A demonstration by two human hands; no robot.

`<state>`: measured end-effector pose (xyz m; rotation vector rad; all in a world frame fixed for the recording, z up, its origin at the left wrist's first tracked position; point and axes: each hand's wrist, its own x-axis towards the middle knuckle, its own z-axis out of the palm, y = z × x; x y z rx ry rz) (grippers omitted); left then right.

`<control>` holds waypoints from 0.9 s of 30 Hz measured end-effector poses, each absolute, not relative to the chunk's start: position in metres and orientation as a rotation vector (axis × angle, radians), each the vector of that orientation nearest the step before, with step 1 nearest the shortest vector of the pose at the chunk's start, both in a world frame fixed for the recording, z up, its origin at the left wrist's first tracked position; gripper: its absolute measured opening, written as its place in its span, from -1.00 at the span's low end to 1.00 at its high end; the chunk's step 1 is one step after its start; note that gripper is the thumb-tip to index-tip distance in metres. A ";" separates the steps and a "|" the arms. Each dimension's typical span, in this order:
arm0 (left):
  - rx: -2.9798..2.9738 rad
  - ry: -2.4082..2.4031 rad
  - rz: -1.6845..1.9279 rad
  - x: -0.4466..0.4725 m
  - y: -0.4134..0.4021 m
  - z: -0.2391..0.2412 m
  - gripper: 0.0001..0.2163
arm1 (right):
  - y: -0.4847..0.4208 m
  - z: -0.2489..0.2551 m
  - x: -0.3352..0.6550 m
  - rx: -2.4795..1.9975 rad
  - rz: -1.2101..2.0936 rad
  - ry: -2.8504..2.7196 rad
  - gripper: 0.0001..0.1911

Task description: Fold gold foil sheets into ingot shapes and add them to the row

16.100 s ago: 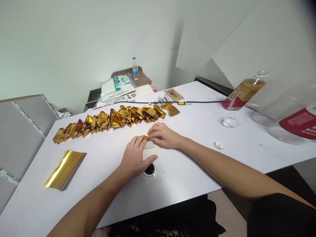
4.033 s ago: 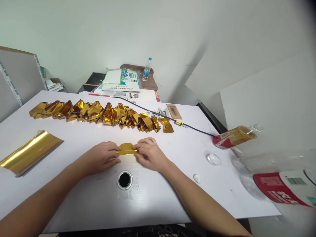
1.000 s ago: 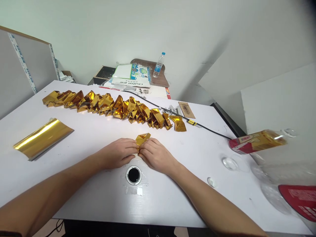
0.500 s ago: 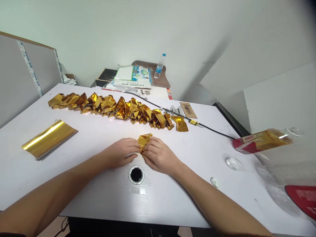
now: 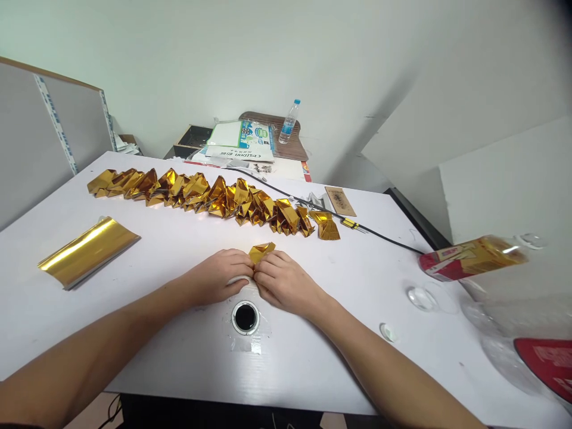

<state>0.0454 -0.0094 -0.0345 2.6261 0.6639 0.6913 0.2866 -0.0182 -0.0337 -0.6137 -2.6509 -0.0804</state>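
Observation:
A small folded piece of gold foil paper [image 5: 261,251] stands on the white table [image 5: 313,357] near its middle. My left hand [image 5: 218,277] and my right hand [image 5: 283,285] meet at it, fingertips pinched on its lower edge from either side. Behind the hands runs a long row of finished gold folded pieces [image 5: 210,199]. A stack of flat gold foil sheets [image 5: 87,251] lies to the left, apart from both hands.
A round cable hole [image 5: 245,316] sits just in front of my hands. A black cable [image 5: 379,233] crosses the table's back right. A bottle with a red label [image 5: 469,257], two clear caps [image 5: 420,298] and a large plastic bottle [image 5: 531,339] crowd the right side.
Over the last seconds the flat gold strip has been pushed together into a compact upright shape. In the last half second my hands have barely moved.

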 end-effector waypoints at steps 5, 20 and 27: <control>2.622 0.685 0.662 0.046 -0.010 -0.032 -0.85 | -0.017 -0.038 0.283 -0.682 -0.041 -2.630 -0.89; 2.617 0.676 0.704 0.046 -0.010 -0.035 -0.84 | -0.015 -0.036 0.287 -0.620 0.208 -2.468 -0.86; 2.606 0.666 0.703 0.047 -0.009 -0.035 -0.84 | -0.018 -0.028 0.281 -0.668 0.045 -2.589 -0.84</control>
